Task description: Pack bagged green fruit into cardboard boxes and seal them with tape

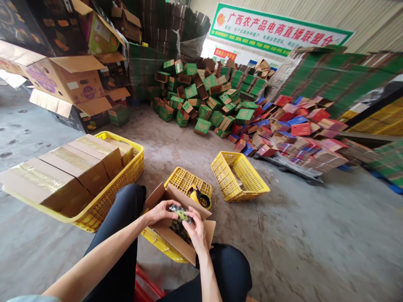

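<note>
Head view, clock face centred on the held thing, 12 o'clock toward the top. At centre: small wrapped packet point(181, 212), green-yellow under shiny film with darker ends, lying lengthwise between both hands, above the mouth of an open carton point(176, 242). At 9 o'clock: left hand point(162, 212), grip narrow, thumb and fingers closed on the near-left end of the packet. At 4 o'clock: right hand point(195, 227), grip likewise narrow, fingers and thumb about the opposite end. At 6 o'clock, inside the carton: dark and yellowish contents point(180, 228), partly hidden by hands and flaps; not possible to tell their form. Flaps of the carton spread outward. Below the carton: yellow latticed plastic point(160, 244). At 2 o'clock, just beyond the carton: yellow-and-black tape dispenser point(200, 198), resting on a yellow latticed base point(181, 178). Farther out at 2 o'clock: yellow crate point(256, 191) on the grey floor point(302, 239). Between 9 and 10 o'clock: large yellow crate point(124, 179) with a row of taped cartons point(47, 178). At 4 and between 8 and 9 o'clock: dark-trousered legs point(231, 272). Between 12 and 1 o'clock, in the background: heap of green boxes point(201, 126). Near 2 o'clock, also distant: red and blue boxes point(300, 129).
</note>
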Tool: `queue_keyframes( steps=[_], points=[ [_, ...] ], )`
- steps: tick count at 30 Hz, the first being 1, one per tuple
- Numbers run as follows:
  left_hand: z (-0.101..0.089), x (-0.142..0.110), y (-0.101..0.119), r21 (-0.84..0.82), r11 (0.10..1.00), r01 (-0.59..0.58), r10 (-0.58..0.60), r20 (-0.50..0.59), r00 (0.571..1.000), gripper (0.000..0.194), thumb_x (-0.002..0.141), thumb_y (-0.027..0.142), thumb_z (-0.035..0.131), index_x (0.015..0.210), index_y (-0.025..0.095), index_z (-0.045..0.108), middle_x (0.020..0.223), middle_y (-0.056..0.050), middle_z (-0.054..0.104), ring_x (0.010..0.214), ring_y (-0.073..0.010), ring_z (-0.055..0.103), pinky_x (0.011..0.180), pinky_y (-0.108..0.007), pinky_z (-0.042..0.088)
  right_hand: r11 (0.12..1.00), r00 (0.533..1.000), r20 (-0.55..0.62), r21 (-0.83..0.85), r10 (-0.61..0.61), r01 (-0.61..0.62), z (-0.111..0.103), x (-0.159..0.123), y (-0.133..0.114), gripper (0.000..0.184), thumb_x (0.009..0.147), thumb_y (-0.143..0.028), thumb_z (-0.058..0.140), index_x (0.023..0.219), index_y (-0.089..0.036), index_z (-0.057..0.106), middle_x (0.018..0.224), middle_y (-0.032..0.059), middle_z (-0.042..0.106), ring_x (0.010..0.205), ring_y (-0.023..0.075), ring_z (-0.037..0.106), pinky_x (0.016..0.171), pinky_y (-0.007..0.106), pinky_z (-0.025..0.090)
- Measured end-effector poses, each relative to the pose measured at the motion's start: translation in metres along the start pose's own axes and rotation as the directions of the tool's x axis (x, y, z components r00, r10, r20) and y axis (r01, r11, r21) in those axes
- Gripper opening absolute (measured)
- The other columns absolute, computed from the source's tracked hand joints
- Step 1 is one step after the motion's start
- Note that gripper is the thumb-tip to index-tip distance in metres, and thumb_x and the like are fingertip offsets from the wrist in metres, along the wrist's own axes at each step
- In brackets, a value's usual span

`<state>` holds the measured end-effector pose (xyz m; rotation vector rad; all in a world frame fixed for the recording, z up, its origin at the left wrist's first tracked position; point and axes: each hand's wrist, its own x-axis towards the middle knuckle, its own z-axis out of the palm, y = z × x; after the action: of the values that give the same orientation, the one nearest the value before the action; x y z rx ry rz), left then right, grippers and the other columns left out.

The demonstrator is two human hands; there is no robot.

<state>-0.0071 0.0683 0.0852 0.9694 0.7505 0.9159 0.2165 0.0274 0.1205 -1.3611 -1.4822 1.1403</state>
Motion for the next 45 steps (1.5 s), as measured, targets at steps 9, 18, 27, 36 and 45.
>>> queue_keyframes(
  steps=[9,18,27,36,45],
  points=[
    [-0.001,0.000,-0.002,-0.032,0.997,0.076,-0.077,-0.034,0.996,0.066,0.070,0.047,0.095,0.122,0.012,0.078,0.106,-0.012,0.081,0.088,-0.0229,0.074,0.084,-0.032,0.053,0.985,0.997,-0.052,0.168,0.053,-0.044,0.001,0.004,0.021,0.051,0.082,-0.050,0.079,0.130,-0.032,0.074,0.153,0.0070,0.060,0.147,0.0336,0.049,0.116,0.049,0.049],
    [-0.003,0.001,-0.007,-0.034,0.998,0.048,-0.051,-0.087,0.995,0.070,0.064,0.051,0.097,0.119,0.012,0.081,0.098,-0.012,0.081,0.089,-0.0269,0.074,0.088,-0.037,0.054,0.873,0.960,-0.078,0.440,0.270,-0.210,-0.001,0.007,0.040,0.051,0.070,-0.052,0.089,0.114,-0.027,0.080,0.120,0.0089,0.078,0.115,0.0334,0.072,0.102,0.049,0.058],
    [-0.003,0.000,-0.002,0.037,0.999,0.029,-0.027,-0.065,0.997,0.065,0.066,0.052,0.096,0.115,0.013,0.083,0.115,-0.016,0.080,0.105,-0.0333,0.074,0.096,-0.042,0.055,0.806,0.937,-0.116,0.552,0.329,-0.215,-0.003,0.010,0.034,0.043,0.062,-0.041,0.094,0.100,-0.028,0.081,0.092,0.0021,0.073,0.087,0.0207,0.070,0.082,0.034,0.061],
    [-0.003,0.001,0.003,0.023,1.000,0.002,0.000,-0.061,0.998,0.054,0.068,0.050,0.096,0.109,0.016,0.085,0.134,-0.016,0.073,0.129,-0.0399,0.066,0.113,-0.049,0.049,0.683,0.924,0.019,0.668,0.381,-0.295,-0.004,0.005,0.020,0.046,0.069,-0.038,0.093,0.112,-0.030,0.078,0.102,0.0033,0.077,0.086,0.0182,0.069,0.077,0.032,0.060],
    [-0.003,0.000,0.001,0.061,0.998,-0.032,0.032,-0.007,0.999,0.052,0.069,0.049,0.095,0.107,0.015,0.085,0.130,-0.017,0.075,0.126,-0.0404,0.068,0.114,-0.050,0.050,0.723,0.904,0.011,0.596,0.427,-0.348,0.000,0.004,0.015,0.040,0.063,-0.032,0.089,0.102,-0.025,0.080,0.090,0.0034,0.078,0.067,0.0154,0.065,0.056,0.025,0.050]
  ],
)
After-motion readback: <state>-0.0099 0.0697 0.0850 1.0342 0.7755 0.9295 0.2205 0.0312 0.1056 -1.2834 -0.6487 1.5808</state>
